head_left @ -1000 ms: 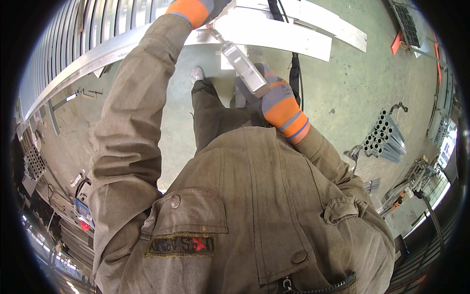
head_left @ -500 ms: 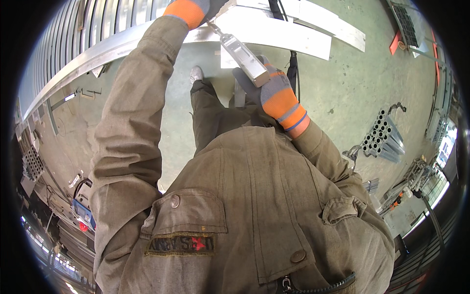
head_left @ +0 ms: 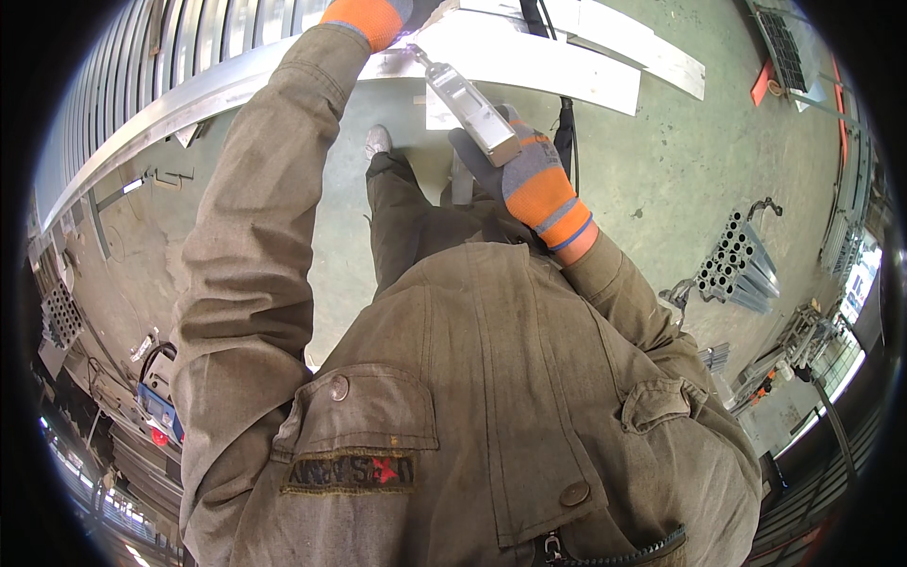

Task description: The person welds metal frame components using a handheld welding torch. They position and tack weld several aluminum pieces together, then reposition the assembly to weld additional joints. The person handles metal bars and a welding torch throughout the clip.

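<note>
My right hand (head_left: 534, 175), in an orange and grey glove, is closed around the rear of a silver, box-shaped welding gun (head_left: 468, 109). Its narrow nozzle points up and left to the edge of a long metal frame (head_left: 203, 102), where a faint purple glow shows at the tip. My left hand (head_left: 373, 17), gloved alike, is at the frame beside the nozzle. The picture's upper edge cuts it off, so its fingers barely show. Bright, pale flat metal pieces (head_left: 539, 66) lie to the right of the nozzle.
A dark cable (head_left: 567, 142) hangs behind my right hand. Bundled metal tubes (head_left: 742, 265) stand on the floor to the right. At the lower left is a blue and white machine (head_left: 159, 392). My shoe (head_left: 378, 142) is below the frame.
A purple glow has appeared at the nozzle's tip. My left hand and the nozzle have shifted slightly to the right. My right hand keeps its hold on the welding gun.
</note>
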Tool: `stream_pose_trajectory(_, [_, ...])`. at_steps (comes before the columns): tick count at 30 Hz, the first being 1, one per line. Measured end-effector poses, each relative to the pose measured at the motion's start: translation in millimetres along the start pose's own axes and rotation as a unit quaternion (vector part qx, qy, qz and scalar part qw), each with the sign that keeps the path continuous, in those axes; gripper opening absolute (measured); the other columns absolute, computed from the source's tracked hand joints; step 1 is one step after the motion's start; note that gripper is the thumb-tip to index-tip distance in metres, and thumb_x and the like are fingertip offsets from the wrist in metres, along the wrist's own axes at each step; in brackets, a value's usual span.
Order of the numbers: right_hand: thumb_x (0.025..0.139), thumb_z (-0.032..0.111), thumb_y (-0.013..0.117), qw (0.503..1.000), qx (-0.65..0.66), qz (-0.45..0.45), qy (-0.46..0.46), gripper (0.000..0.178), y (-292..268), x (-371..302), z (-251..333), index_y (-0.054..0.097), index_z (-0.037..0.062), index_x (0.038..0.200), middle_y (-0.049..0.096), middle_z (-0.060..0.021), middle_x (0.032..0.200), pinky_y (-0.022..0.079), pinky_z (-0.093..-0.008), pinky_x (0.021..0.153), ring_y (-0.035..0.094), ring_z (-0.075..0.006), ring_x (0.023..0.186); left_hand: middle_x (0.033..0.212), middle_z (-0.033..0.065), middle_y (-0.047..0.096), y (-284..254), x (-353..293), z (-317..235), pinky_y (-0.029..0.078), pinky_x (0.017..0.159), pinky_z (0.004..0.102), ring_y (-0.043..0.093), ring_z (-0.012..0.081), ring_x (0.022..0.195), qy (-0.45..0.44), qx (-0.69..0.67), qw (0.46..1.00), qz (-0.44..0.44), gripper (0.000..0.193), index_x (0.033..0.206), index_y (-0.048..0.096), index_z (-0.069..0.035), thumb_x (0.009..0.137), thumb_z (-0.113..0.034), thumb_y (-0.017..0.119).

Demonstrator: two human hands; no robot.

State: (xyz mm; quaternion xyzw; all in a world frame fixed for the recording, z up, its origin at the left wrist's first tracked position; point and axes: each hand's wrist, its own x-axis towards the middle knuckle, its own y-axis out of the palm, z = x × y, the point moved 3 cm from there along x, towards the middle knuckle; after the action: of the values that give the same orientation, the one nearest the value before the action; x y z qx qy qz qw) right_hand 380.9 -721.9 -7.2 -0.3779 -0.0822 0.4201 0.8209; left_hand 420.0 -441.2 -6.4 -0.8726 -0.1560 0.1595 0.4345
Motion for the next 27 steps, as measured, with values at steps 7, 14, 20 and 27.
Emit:
stream_pose_trajectory(7, [0.100, 0.033, 0.075, 0.997, -0.034, 0.013, -0.067, 0.032, -6, 0, 3, 0.073, 0.0087, 0.120, 0.073, -0.0156, 0.105, 0.058, -0.0451, 0.072, 0.073, -0.0382, 0.087, 0.082, 0.0218, 0.075, -2, -4, 0, 0.057, 0.075, 0.0489, 0.075, 0.0373, 0.078, 0.056, 0.009, 0.997, -0.048, 0.037, 0.097, 0.079, -0.005, 0.097, -0.041, 0.069])
stream_pose_trajectory(14, [0.100, 0.035, 0.074, 1.000, 0.002, 0.025, 0.013, 0.032, -5, 1, 2, 0.074, 0.0090, 0.118, 0.073, -0.0151, 0.105, 0.057, -0.0465, 0.072, 0.072, -0.0387, 0.087, 0.083, 0.0221, 0.075, -3, -2, 1, 0.057, 0.075, 0.0494, 0.075, 0.0386, 0.079, 0.030, -0.024, 0.999, -0.024, 0.036, 0.096, 0.079, -0.005, 0.097, -0.040, 0.069])
stream_pose_trajectory(20, [0.101, 0.034, 0.074, 1.000, -0.007, 0.025, -0.001, 0.031, -3, 3, -2, 0.074, 0.0075, 0.117, 0.073, -0.0153, 0.103, 0.057, -0.0467, 0.072, 0.072, -0.0391, 0.087, 0.079, 0.0211, 0.074, -3, -1, -2, 0.056, 0.071, 0.0494, 0.074, 0.0370, 0.074, 0.003, -0.019, 1.000, -0.005, 0.033, 0.093, 0.078, -0.005, 0.098, -0.037, 0.068])
stream_pose_trajectory(27, [0.094, 0.037, 0.080, 0.999, 0.007, 0.039, -0.001, 0.046, -13, -18, 2, 0.066, 0.0054, 0.124, 0.074, -0.0181, 0.101, 0.057, -0.0470, 0.075, 0.073, -0.0409, 0.092, 0.079, 0.0223, 0.073, -7, -5, -3, 0.056, 0.071, 0.0506, 0.072, 0.0422, 0.075, 0.020, -0.045, 0.999, 0.005, 0.034, 0.093, 0.077, -0.005, 0.097, -0.037, 0.066])
